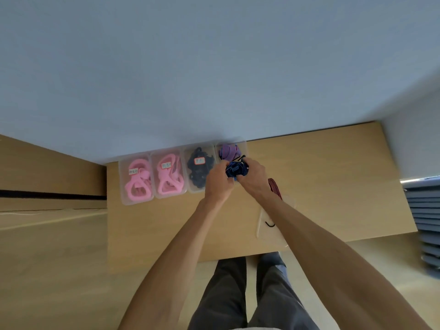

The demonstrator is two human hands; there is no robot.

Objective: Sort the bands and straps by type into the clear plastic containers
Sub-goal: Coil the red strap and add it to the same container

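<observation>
Both hands hold a bunched dark blue striped strap just in front of the rightmost clear container, which has purple straps in it. My left hand grips the strap's left side and my right hand grips its right side. Two containers at the left hold pink bands. The third container holds black straps. A dark red striped strap lies under my right forearm.
The four containers stand in a row against the wall on a light wooden table. A clear lid or tray with a small black hook lies near the table's front edge. Grey stacked items sit at the far right.
</observation>
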